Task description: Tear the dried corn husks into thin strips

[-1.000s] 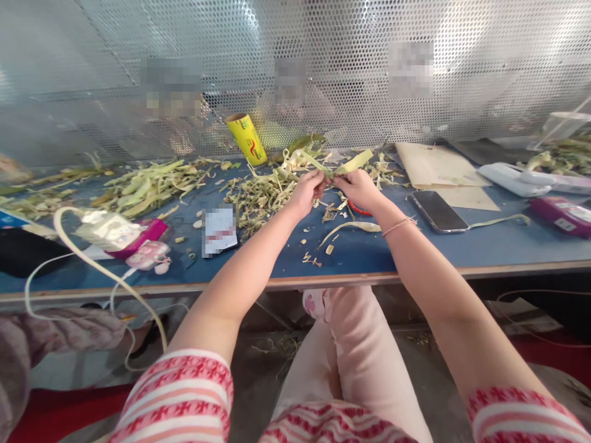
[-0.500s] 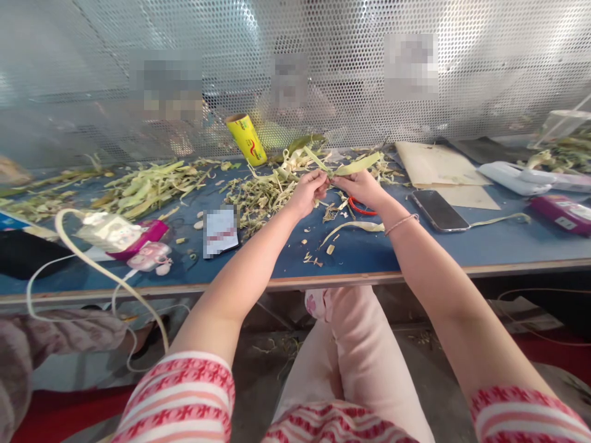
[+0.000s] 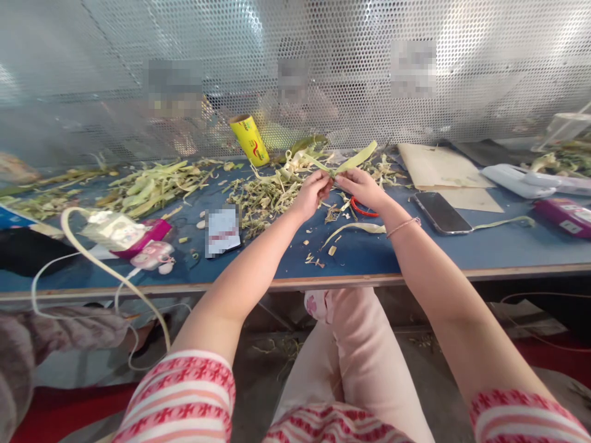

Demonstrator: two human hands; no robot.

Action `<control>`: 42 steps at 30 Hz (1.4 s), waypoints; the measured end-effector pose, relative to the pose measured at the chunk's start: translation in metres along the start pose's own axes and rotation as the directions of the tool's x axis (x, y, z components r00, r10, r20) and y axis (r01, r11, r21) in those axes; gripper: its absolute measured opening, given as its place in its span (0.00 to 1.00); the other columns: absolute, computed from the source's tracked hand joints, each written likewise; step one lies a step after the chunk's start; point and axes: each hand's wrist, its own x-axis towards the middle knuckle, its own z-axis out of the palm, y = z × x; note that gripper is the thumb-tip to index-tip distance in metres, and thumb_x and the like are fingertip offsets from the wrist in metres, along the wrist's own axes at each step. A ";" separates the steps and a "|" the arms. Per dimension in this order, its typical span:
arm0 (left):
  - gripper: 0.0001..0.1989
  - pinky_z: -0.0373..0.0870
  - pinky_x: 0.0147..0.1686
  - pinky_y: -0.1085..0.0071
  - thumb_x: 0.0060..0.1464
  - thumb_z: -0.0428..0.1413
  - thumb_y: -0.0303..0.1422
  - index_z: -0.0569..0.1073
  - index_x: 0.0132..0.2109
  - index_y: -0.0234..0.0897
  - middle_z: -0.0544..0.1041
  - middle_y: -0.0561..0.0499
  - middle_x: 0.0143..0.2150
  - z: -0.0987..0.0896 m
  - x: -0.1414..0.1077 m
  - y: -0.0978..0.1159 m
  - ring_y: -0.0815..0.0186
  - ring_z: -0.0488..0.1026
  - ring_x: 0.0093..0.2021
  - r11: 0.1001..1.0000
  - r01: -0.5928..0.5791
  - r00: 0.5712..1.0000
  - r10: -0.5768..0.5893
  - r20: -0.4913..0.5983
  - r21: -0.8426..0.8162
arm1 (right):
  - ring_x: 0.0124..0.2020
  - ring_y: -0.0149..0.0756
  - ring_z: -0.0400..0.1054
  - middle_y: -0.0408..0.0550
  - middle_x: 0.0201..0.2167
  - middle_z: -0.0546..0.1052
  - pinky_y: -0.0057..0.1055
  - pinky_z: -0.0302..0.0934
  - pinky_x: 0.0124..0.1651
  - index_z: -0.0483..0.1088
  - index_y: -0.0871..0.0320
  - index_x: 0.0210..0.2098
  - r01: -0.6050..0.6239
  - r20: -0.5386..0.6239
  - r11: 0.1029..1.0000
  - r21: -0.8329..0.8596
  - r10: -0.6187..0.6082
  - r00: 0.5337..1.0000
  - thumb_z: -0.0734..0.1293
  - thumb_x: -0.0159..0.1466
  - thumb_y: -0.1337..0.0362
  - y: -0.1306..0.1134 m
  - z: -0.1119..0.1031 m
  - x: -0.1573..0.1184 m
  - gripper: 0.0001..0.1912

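Observation:
Both hands meet over the blue table (image 3: 272,261), near the pile of pale green plant scraps (image 3: 265,200). My left hand (image 3: 314,192) is closed in a pinch on a green leafy strip (image 3: 353,161). My right hand (image 3: 360,186) pinches the same strip just beside it, and one broad blade sticks up to the right above the fingers. The exact grip point is small and partly covered by the fingertips. A red ring (image 3: 364,208) lies under my right wrist. Below it a long pale strip (image 3: 353,227) curves on the table.
A yellow tube (image 3: 250,140) leans by the perforated metal panel (image 3: 346,67). Left are a leaf heap (image 3: 154,187), a card (image 3: 223,231) and a power bank with cables (image 3: 122,232). Right are a phone (image 3: 442,212), brown sheets (image 3: 441,166) and a purple box (image 3: 564,215).
The broad leaf blade has tilted more upright above my right hand. Both hands still pinch the strip close together. The whole view has shifted slightly.

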 end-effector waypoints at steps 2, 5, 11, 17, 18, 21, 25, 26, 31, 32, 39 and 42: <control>0.09 0.59 0.29 0.75 0.56 0.54 0.28 0.66 0.28 0.36 0.65 0.56 0.24 0.000 0.002 -0.005 0.74 0.62 0.24 0.998 -0.029 1.000 0.029 -0.003 0.056 | 0.29 0.31 0.61 0.42 0.24 0.68 0.30 0.60 0.37 0.65 0.57 0.28 -0.055 -0.084 0.998 -0.020 0.053 0.995 0.59 0.64 0.47 0.003 0.000 0.001 0.20; 0.06 0.64 0.36 0.73 0.53 0.57 0.28 0.69 0.28 0.36 0.69 0.55 0.25 0.000 0.003 -0.010 0.72 0.68 0.28 0.989 -0.058 0.998 0.053 0.041 0.133 | 0.29 0.31 0.61 0.42 0.24 0.68 0.31 0.59 0.36 0.63 0.56 0.27 -0.093 -0.225 0.993 -0.072 0.075 0.971 0.56 0.66 0.48 0.006 -0.001 0.002 0.20; 0.10 0.68 0.39 0.69 0.55 0.55 0.35 0.70 0.29 0.35 0.74 0.52 0.26 0.007 0.001 -0.009 0.68 0.73 0.31 1.000 0.024 0.998 -0.023 -0.051 0.016 | 0.28 0.35 0.61 0.45 0.22 0.66 0.33 0.57 0.36 0.62 0.55 0.26 -0.049 -0.224 0.961 -0.272 -0.014 0.974 0.56 0.67 0.50 0.002 0.000 0.000 0.20; 0.16 0.67 0.31 0.72 0.58 0.55 0.45 0.69 0.33 0.36 0.69 0.54 0.22 0.011 0.003 -0.010 0.69 0.72 0.28 0.998 0.069 0.984 -0.068 -0.166 0.001 | 0.35 0.40 0.65 0.50 0.28 0.71 0.36 0.59 0.44 0.65 0.55 0.30 0.086 -0.128 0.939 -0.334 -0.136 0.982 0.56 0.68 0.54 -0.003 0.009 -0.002 0.16; 0.16 0.66 0.31 0.73 0.57 0.56 0.45 0.69 0.33 0.37 0.69 0.55 0.22 0.010 0.004 -0.011 0.70 0.72 0.28 0.998 0.054 0.981 -0.050 -0.186 0.019 | 0.36 0.40 0.65 0.51 0.29 0.72 0.37 0.60 0.44 0.65 0.55 0.30 0.106 -0.115 0.937 -0.333 -0.152 0.982 0.56 0.67 0.55 -0.003 0.011 -0.002 0.15; 0.16 0.65 0.31 0.73 0.54 0.58 0.46 0.69 0.34 0.37 0.68 0.55 0.23 0.007 0.007 -0.012 0.69 0.72 0.29 0.996 -0.005 0.975 0.025 -0.222 0.093 | 0.37 0.40 0.66 0.52 0.31 0.73 0.38 0.61 0.46 0.65 0.55 0.30 0.134 -0.097 0.933 -0.333 -0.176 0.980 0.56 0.68 0.58 -0.006 0.013 -0.003 0.13; 0.16 0.65 0.32 0.72 0.52 0.59 0.47 0.69 0.35 0.38 0.68 0.54 0.25 0.000 0.008 -0.013 0.69 0.71 0.30 0.972 -0.088 0.970 0.133 -0.203 0.217 | 0.37 0.40 0.66 0.52 0.31 0.73 0.39 0.61 0.47 0.65 0.55 0.30 0.096 -0.105 0.934 -0.345 -0.141 0.984 0.56 0.68 0.61 -0.008 0.015 -0.003 0.12; 0.16 0.65 0.33 0.72 0.52 0.59 0.47 0.69 0.35 0.38 0.68 0.54 0.26 -0.001 0.008 -0.014 0.69 0.71 0.30 0.964 -0.110 0.968 0.160 -0.194 0.242 | 0.37 0.40 0.66 0.52 0.31 0.73 0.39 0.61 0.47 0.65 0.56 0.30 0.083 -0.112 0.935 -0.346 -0.129 0.985 0.56 0.67 0.61 -0.007 0.016 -0.003 0.12; 0.19 0.69 0.37 0.69 0.53 0.55 0.52 0.68 0.37 0.40 0.66 0.54 0.27 -0.002 0.011 -0.025 0.68 0.70 0.32 0.916 -0.222 0.949 0.282 -0.143 0.333 | 0.35 0.39 0.66 0.50 0.30 0.73 0.38 0.61 0.44 0.65 0.56 0.30 -0.002 -0.172 0.950 -0.312 -0.054 0.984 0.56 0.68 0.61 -0.002 0.021 0.001 0.12; 0.19 0.69 0.38 0.68 0.54 0.53 0.52 0.68 0.37 0.40 0.66 0.54 0.28 -0.002 0.011 -0.027 0.67 0.70 0.33 0.907 -0.244 0.944 0.304 -0.131 0.343 | 0.34 0.38 0.66 0.49 0.29 0.72 0.37 0.61 0.43 0.65 0.56 0.31 -0.026 -0.188 0.956 -0.291 -0.030 0.982 0.56 0.68 0.60 -0.001 0.022 0.002 0.12; 0.23 0.68 0.42 0.64 0.51 0.51 0.56 0.67 0.34 0.39 0.64 0.53 0.28 0.000 0.008 -0.026 0.65 0.70 0.36 0.873 -0.324 0.920 0.381 -0.095 0.364 | 0.29 0.33 0.64 0.43 0.25 0.69 0.32 0.60 0.38 0.64 0.56 0.32 -0.089 -0.283 0.993 -0.079 0.063 0.957 0.57 0.67 0.52 0.003 0.028 0.006 0.15; 0.24 0.68 0.40 0.66 0.49 0.53 0.57 0.68 0.35 0.39 0.65 0.53 0.28 0.002 0.007 -0.024 0.66 0.71 0.35 0.894 -0.315 0.923 0.367 -0.117 0.319 | 0.30 0.34 0.64 0.43 0.24 0.68 0.32 0.60 0.38 0.64 0.55 0.32 -0.072 -0.303 0.997 -0.015 0.064 0.951 0.56 0.67 0.50 0.003 0.030 0.006 0.16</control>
